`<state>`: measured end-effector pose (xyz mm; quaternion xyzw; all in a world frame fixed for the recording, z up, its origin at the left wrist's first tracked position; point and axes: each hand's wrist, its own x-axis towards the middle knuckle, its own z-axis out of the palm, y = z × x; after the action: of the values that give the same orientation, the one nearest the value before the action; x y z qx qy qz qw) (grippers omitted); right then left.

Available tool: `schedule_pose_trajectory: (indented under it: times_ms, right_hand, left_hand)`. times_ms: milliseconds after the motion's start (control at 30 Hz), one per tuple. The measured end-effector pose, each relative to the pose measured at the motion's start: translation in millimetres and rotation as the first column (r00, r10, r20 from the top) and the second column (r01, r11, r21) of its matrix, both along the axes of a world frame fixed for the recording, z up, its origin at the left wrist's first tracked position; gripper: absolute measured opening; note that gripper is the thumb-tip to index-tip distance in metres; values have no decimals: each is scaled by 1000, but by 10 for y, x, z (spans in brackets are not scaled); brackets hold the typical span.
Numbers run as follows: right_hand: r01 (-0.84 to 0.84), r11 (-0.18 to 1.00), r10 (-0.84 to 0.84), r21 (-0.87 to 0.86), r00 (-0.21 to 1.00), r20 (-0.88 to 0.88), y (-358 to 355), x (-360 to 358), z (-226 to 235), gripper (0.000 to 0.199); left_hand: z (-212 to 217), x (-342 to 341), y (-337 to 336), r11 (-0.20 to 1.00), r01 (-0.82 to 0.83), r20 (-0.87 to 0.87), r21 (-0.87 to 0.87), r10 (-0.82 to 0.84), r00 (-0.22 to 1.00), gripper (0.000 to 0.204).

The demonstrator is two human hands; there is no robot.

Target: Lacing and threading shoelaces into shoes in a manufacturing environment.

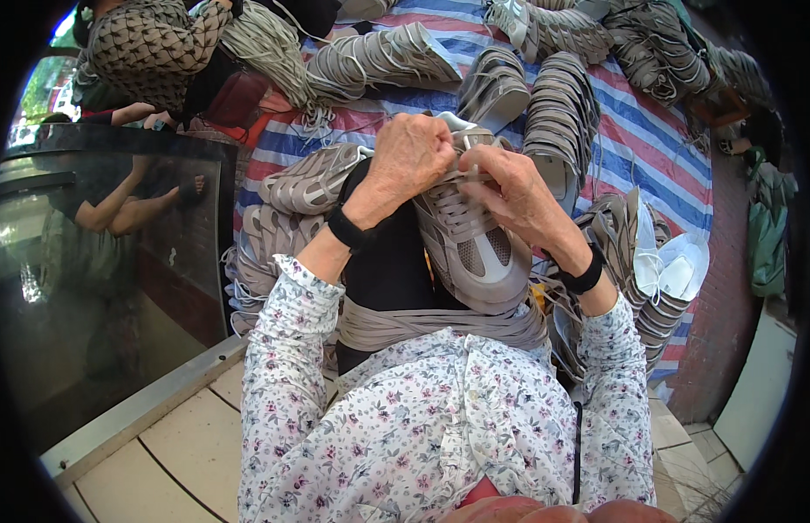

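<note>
A grey-beige sneaker (488,270) rests on my lap with its toe toward me and flat laces (455,212) running across its tongue. At the upper left of the shoe, my left hand (409,155) is closed in a fist beside the collar; what its fingers pinch is hidden. My right hand (514,190) bends over the top lace rows from the right, fingers curled and slightly blurred, close to a light lace end. Its grip is partly hidden. Across my thighs lies a bundle of loose beige laces (440,324).
Nested rows of sneakers (562,113) lie on a striped tarp (653,131) ahead. More stacked shoes (309,179) sit by my left leg and others (671,288) at my right. A dark glass cabinet (108,253) stands left. Another person (156,52) sits far left near hanging laces (265,52).
</note>
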<state>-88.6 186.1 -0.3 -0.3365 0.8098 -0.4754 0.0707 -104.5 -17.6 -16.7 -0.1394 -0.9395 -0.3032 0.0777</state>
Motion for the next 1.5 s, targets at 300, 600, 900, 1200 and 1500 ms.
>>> schedule_pose_trajectory:
  times_ms: [300, 600, 900, 1200, 1500]
  right_hand:
    - [-110, 994, 111, -25, 908, 404, 169, -267, 96, 20]
    - [-88, 962, 232, -257, 758, 609, 368, -383, 242, 25]
    - [-188, 982, 169, -24, 809, 563, 314, -433, 102, 20]
    - [-89, 980, 190, -178, 688, 700, 308, -413, 80, 16]
    - [-42, 983, 139, -181, 810, 570, 244, -458, 46, 16]
  left_hand:
    - [43, 376, -897, 951, -307, -69, -33, 305, 950, 9]
    - [-69, 1322, -1880, 792, -609, -25, 33, 610, 792, 9]
    - [-175, 1697, -1913, 720, -694, 74, 11, 691, 719, 11]
    - [-221, 1891, -2052, 674, -739, 43, 14, 738, 674, 12]
    - [-195, 1979, -2063, 644, -764, -18, -34, 764, 645, 12]
